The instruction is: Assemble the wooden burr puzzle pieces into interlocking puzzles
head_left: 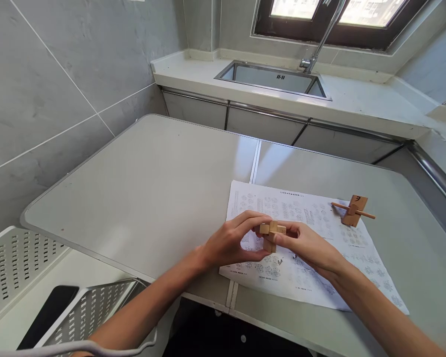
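A small wooden burr puzzle point(273, 229) of crossed, interlocking blocks is held between both hands above a printed sheet. My left hand point(235, 239) grips it from the left, with fingers on its top and the thumb at its lower end. From the right, my right hand point(307, 245) pinches it, thumb on the near face; the other fingers are partly hidden behind it. Under the hands lies the white instruction sheet point(252, 196) with rows of small diagrams. On its right edge stands another wooden puzzle point(353, 210), a marked flat board crossed by a thin rod.
The grey folding table point(134, 188) has a seam down its middle. Beyond it are a counter with a sink point(271, 77) and a faucet point(310, 62). At the lower left, a black phone-like object point(50, 315) lies by perforated white panels point(11, 267). A pale cable point(96, 347) crosses below.
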The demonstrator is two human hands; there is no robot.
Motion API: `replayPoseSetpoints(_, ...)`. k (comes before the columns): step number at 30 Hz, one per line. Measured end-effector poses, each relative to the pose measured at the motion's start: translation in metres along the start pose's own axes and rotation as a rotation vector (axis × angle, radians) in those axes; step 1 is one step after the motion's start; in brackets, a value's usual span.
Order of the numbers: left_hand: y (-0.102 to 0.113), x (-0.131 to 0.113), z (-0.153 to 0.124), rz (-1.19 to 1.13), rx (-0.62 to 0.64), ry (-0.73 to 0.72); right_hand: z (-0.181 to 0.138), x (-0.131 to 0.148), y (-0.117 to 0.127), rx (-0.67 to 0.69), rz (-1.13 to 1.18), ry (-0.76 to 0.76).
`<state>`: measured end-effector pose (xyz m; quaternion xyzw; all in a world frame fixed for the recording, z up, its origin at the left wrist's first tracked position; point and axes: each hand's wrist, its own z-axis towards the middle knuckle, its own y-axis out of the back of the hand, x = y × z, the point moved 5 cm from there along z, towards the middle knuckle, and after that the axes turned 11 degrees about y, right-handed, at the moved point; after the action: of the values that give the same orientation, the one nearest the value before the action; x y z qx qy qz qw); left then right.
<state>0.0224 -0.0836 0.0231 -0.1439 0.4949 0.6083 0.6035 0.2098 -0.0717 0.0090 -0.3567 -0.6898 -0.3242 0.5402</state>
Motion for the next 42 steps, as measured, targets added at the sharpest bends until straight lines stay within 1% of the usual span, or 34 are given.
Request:
replayPoseSetpoints(2, -0.001, -0.001, 0.0, 0.001, -0.005, -0.009, 0.0, 0.001, -0.001, -0.016, -0.033, -0.007)
replayPoseSetpoints(4, 0.001, -0.001, 0.001, 0.008, -0.034, -0.004, -0.001, 0.003, -0.001, -0.062, -0.059, 0.014)
replayPoseSetpoints(7, 0.007, 0.0, 0.003, 0.007, -0.116, 0.021, -0.003, 0.01, 0.0, -0.143, -0.087, 0.135)
replayPoseSetpoints(10, 0.013, 0.002, 0.005, -0.025, -0.188, 0.089, -0.005, 0.016, 0.0, -0.182, -0.176, 0.271)
replayPoseSetpoints(14, 0.015, 0.003, 0.005, -0.12, -0.179, 0.127, -0.006, 0.024, 0.001, -0.228, -0.4, 0.391)
replayPoseSetpoints(17, 0.014, 0.002, 0.004, -0.118, -0.169, 0.124, -0.005, 0.029, 0.0, -0.181, -0.496, 0.467)
replayPoseSetpoints(18, 0.014, 0.002, 0.003, -0.1, -0.162, 0.119, -0.005, 0.029, 0.0, -0.152, -0.488, 0.462)
replayPoseSetpoints(20, 0.014, 0.0, 0.003, -0.071, -0.145, 0.097, -0.004, 0.024, -0.002, -0.082, -0.402, 0.394)
replayPoseSetpoints(24, 0.012, -0.005, 0.002, -0.057, -0.112, 0.03, -0.007, 0.008, -0.013, 0.042, -0.055, 0.218)
replayPoseSetpoints(27, 0.009, -0.008, 0.0, -0.055, -0.08, -0.016, -0.012, -0.003, -0.021, 0.065, 0.154, 0.125)
replayPoseSetpoints(30, 0.006, -0.003, -0.001, -0.057, -0.03, 0.008, -0.018, -0.01, -0.021, 0.042, 0.183, 0.086)
replayPoseSetpoints(32, 0.004, 0.003, 0.0, -0.042, 0.004, 0.055, -0.022, -0.015, -0.013, -0.029, 0.171, 0.061)
replayPoseSetpoints(34, 0.003, 0.008, 0.0, -0.017, 0.02, 0.105, -0.025, -0.022, 0.003, -0.168, 0.226, 0.024)
replayPoseSetpoints(36, 0.004, 0.012, 0.0, 0.011, 0.015, 0.144, -0.029, -0.031, 0.028, -0.377, 0.355, 0.026)
replayPoseSetpoints(39, 0.009, 0.015, -0.002, 0.037, 0.001, 0.193, -0.033, -0.048, 0.066, -0.587, 0.547, 0.017)
replayPoseSetpoints(40, 0.011, 0.015, -0.004, 0.044, 0.002, 0.206, -0.035, -0.054, 0.078, -0.646, 0.593, 0.017)
replayPoseSetpoints(42, 0.013, 0.015, -0.007, 0.061, 0.017, 0.236, -0.036, -0.062, 0.097, -0.7, 0.677, 0.019)
